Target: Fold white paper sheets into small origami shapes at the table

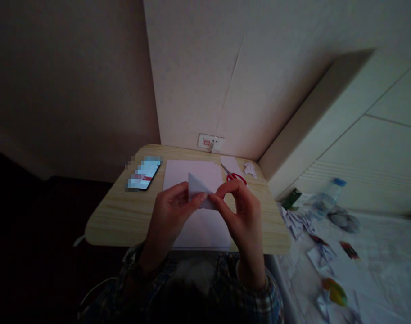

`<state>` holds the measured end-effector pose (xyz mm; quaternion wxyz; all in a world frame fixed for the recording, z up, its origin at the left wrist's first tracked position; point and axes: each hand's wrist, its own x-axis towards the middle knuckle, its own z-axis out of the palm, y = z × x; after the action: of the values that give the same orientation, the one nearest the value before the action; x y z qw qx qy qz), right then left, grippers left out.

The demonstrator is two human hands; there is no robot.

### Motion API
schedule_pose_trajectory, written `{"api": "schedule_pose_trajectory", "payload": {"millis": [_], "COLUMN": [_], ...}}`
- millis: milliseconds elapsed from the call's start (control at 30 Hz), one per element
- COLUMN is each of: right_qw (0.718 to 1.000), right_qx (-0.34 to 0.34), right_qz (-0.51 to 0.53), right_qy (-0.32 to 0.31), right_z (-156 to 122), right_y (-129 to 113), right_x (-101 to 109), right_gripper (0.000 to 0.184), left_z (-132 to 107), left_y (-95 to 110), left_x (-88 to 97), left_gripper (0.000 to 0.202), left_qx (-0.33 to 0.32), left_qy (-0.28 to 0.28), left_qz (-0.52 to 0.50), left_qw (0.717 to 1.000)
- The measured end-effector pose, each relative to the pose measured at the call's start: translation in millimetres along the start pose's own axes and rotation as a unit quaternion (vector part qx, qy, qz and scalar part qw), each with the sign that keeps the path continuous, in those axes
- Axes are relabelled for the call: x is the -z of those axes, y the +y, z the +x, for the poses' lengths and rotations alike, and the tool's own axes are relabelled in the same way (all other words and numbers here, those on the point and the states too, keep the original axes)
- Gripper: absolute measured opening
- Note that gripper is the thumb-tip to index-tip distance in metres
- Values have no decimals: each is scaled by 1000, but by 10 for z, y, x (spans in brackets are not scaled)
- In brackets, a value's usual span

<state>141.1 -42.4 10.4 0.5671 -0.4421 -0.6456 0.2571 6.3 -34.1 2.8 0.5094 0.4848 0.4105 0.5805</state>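
Both hands hold a small folded piece of white paper [197,186] above a stack of white sheets [191,170] on the table. The folded paper is triangular, with one point facing up and away from me. My left hand [173,209] is closed on its left side, the thumb pressed on the front face. My right hand [241,209] pinches its lower right corner between thumb and forefinger. Red-handled scissors [237,176] lie just beyond my right hand, partly hidden by it.
The light wooden table [124,225] stands against a wall with a socket [211,142]. A lit phone [145,174] lies at left. A paper strip [230,164] and a folded paper piece [250,169] lie at the back right. Right of the table are a plastic bottle [329,196] and folded papers [296,223].
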Motion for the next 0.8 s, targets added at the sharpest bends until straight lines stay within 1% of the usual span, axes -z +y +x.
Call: {"api": "schedule_pose_trajectory", "payload": {"millis": [133, 233, 300, 533, 600, 700, 800], "right_qw": [999, 999, 999, 1000, 999, 999, 999], "right_qx": [-11, -10, -4, 25, 31, 31, 27], "right_qz": [29, 40, 32, 1, -4, -2, 8], "right_qy": [-10, -29, -34, -10, -6, -10, -23], "right_z": [12, 25, 27, -6, -11, -8, 9], "right_y": [11, 14, 7, -42, -53, -59, -51], "right_x": [13, 32, 43, 28, 18, 10, 11], "right_gripper": [11, 8, 10, 15, 15, 15, 14], "left_z": [-14, -29, -34, -21, -18, -14, -8], "left_y": [9, 19, 27, 35, 40, 53, 57], "left_x": [29, 46, 47, 41, 47, 64, 84], "left_gripper": [16, 13, 11, 5, 6, 7, 7], "left_qx": [3, -13, -20, -44, -40, -38, -65], "left_qy": [-3, 2, 6, 3, 0, -7, -7], "left_qz": [36, 53, 52, 15, 12, 39, 87], "left_qw": [999, 999, 998, 999, 999, 998, 994]}}
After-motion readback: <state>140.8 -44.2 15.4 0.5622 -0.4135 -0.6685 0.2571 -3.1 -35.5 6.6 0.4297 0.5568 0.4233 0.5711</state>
